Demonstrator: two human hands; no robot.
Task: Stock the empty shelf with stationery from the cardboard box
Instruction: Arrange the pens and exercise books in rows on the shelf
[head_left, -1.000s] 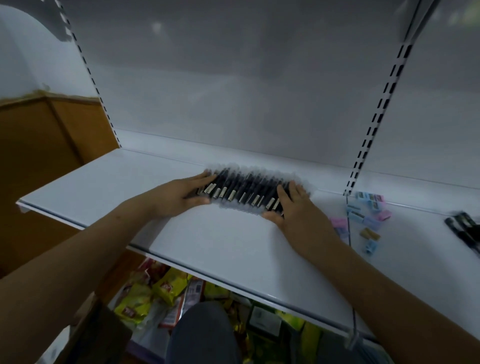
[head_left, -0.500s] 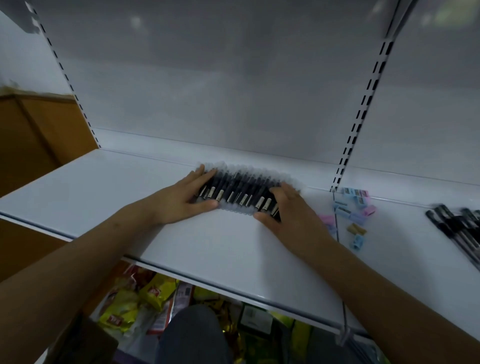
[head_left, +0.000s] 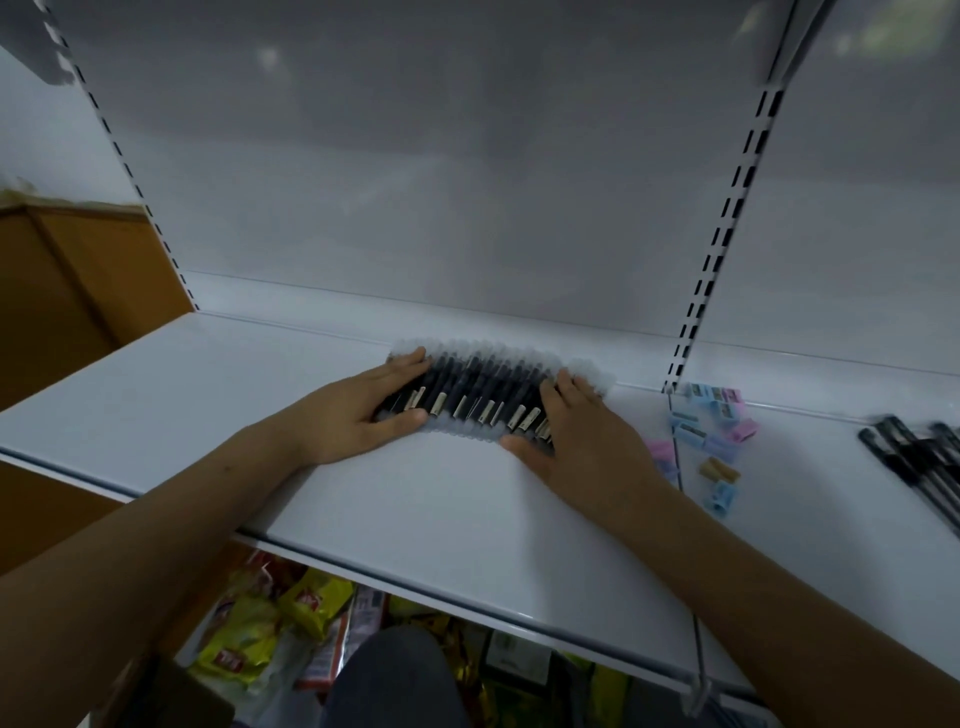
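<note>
- The white shelf (head_left: 441, 519) runs across the view, backed by a pale panel and two slotted uprights (head_left: 727, 228); a seam divides it from a neighbouring bay on the right
- A wooden panel (head_left: 67, 280) stands to the left of the shelf
- Below the shelf edge lies a heap of yellow and red snack packets (head_left: 270, 629), and the person's knee in dark cloth (head_left: 395, 680) shows at the bottom
- A row of black pens with clear caps (head_left: 483, 395) lies side by side near the back of the shelf, forming a slightly curved band
- The left hand (head_left: 353, 415) lies at the row's left end: straight fingers rest on top of the pens, the thumb presses against their near ends; the grip is flat and closed round nothing
- The right hand (head_left: 587, 436) lies at the row's right end in the same way, fingers laid over the pens and thumb along the near edge, flat and clasping nothing
- Loose black pens (head_left: 914, 457) lie in the right bay at the frame's edge, well apart from the row
- Small pink, blue and tan pieces, perhaps sharpeners or erasers (head_left: 717, 431), are scattered just right of the seam, near the right hand
</note>
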